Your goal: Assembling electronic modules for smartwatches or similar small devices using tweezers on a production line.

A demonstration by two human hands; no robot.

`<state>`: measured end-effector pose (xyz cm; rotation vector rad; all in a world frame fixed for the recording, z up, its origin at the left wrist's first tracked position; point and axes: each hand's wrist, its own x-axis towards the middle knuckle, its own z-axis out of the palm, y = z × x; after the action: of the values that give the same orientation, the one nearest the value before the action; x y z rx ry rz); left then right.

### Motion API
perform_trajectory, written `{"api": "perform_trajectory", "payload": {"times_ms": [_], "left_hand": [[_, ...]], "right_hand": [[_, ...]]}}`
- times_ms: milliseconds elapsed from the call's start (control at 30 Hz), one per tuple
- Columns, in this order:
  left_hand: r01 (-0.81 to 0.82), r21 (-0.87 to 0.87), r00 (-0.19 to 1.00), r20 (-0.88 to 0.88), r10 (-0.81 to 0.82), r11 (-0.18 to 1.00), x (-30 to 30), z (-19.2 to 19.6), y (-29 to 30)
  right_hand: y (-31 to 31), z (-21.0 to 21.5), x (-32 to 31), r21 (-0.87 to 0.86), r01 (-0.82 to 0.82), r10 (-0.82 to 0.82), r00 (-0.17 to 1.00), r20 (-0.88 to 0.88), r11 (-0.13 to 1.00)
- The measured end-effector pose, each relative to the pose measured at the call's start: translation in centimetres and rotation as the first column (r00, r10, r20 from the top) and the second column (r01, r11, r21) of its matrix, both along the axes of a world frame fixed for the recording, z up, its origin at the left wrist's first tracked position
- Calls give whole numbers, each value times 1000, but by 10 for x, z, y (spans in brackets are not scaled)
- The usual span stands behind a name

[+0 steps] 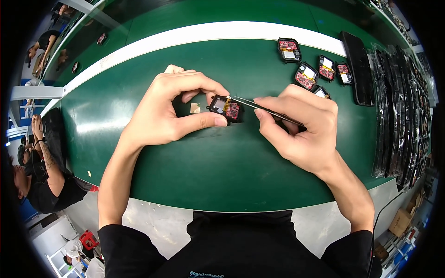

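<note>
The left hand (167,109) pinches a small black device (226,109) between thumb and forefinger, holding it on the green desk (208,167) — its open side shows a red circuit board and a yellow strip. The right hand (296,127) is closed around slim tweezers (259,107), whose tips touch the top of the device. A small tan square (195,108) lies on the desk just beside the left fingers. Further right, several similar open devices (306,76) sit in a loose group, near a stack of dark trays (398,111) along the desk's edge.
</note>
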<state>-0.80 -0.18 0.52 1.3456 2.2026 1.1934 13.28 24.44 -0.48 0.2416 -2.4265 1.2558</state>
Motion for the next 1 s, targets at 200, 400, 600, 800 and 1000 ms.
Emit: {"api": "perform_trajectory", "payload": {"times_ms": [200, 400, 600, 800, 1000], "left_hand": [[-2, -27, 997, -82, 0, 1000, 4, 2, 3], [13, -37, 995, -99, -16, 999, 3, 1, 3], [24, -40, 995, -95, -28, 999, -1, 1, -1], [87, -29, 996, -35, -88, 996, -10, 0, -6], [65, 4, 997, 38, -65, 998, -9, 1, -6]], "right_hand": [[-2, -3, -1, 91, -30, 38, 995, -96, 995], [-2, -5, -2, 116, -38, 52, 992, -114, 992], [-4, -7, -3, 67, -49, 56, 991, -121, 997], [-1, -2, -1, -125, -61, 68, 996, 53, 990], [1, 2, 0, -127, -57, 70, 992, 103, 990]]}}
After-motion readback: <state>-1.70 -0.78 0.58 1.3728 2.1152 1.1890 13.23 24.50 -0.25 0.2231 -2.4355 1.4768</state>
